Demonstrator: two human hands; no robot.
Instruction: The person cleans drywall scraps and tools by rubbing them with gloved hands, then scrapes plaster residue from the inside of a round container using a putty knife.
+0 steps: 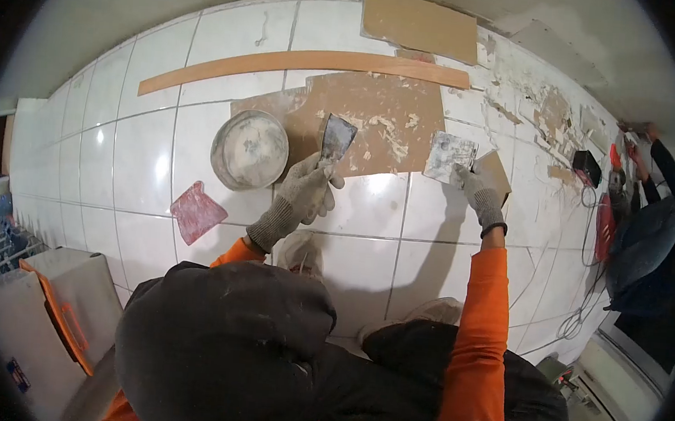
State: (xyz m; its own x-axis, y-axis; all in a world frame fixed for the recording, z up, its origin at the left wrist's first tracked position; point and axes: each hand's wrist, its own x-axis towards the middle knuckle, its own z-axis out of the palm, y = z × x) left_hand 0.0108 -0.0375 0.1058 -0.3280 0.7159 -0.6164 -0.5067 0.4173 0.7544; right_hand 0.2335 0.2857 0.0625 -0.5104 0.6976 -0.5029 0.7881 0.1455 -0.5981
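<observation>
My left hand (304, 196), in a grey glove, is closed on a putty knife (338, 138) whose dark, smeared blade points up. To its left stands a round pan (249, 150) with whitish compound inside. My right hand (481, 194), gloved too, grips a square, white-smeared plate (450, 157) by its right edge. A brown cardboard sheet (375, 123) spotted with pale scraps lies on the tiles beyond and between both hands. Just right of the plate, partly behind my right hand, is a small tan piece (493, 173).
A long wooden strip (301, 61) and a tan board (421, 25) lie farther off. A red cloth (198, 213) rests at left. At right are a black box (587, 168), cables, debris and another person (644, 247). A grey-and-orange case (81, 294) stands lower left.
</observation>
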